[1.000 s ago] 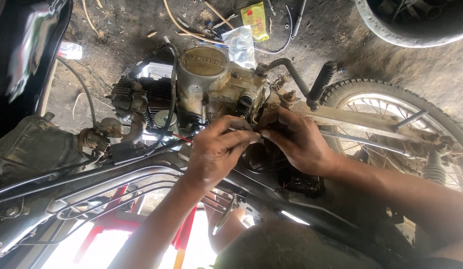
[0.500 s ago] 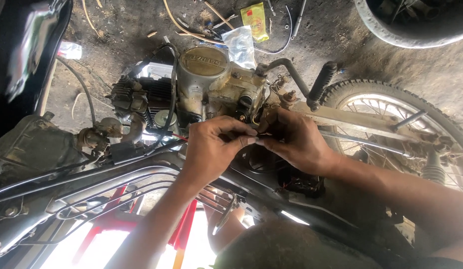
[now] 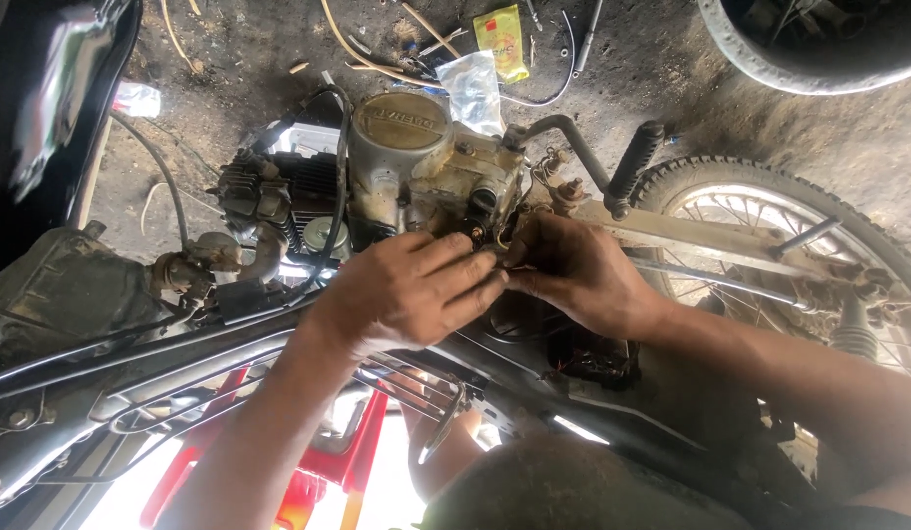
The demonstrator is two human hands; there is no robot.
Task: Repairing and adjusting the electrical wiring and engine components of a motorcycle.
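Beside a stripped motorcycle on the dirt floor, a mechanic's 2 hands met at the engine [image 3: 426, 177]: left hand [image 3: 411, 290] flat, fingers together; right hand [image 3: 573, 275] pinching a small fitting, hidden, below the crankcase cover. Seating it appeared to demand a steady, fine grip.

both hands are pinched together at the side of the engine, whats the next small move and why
Probably keep the left hand steady and let the right hand work the small part pinched between the fingertips, close against the engine case. The fingers hide the part, and both hands meet at one spot, so a fine adjustment seems likelier than a reach elsewhere.
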